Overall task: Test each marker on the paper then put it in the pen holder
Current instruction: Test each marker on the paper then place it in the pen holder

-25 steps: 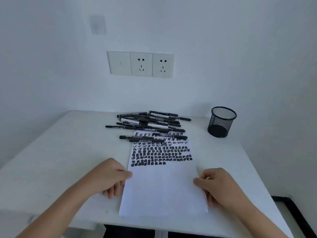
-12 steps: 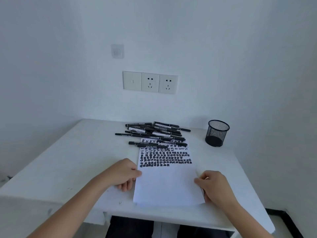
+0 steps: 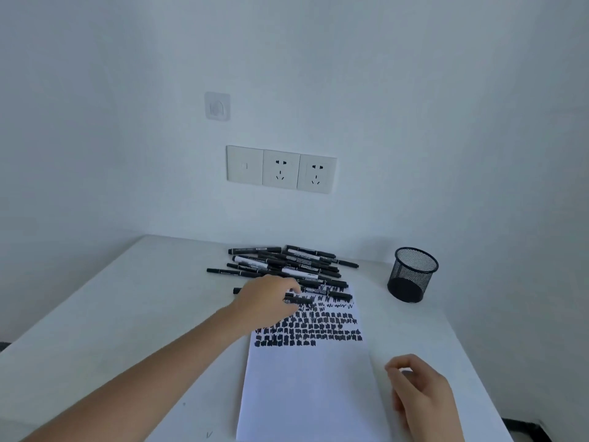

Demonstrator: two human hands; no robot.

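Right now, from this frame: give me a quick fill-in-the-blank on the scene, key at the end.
1. The mesh pen holder contains ___ markers.
2. The pen holder stands to the ___ of the marker pile.
3. The left hand reaches the pile at the ___ end of the paper.
4. The scribbles on the paper are ___.
Missing: no; right; far; black.
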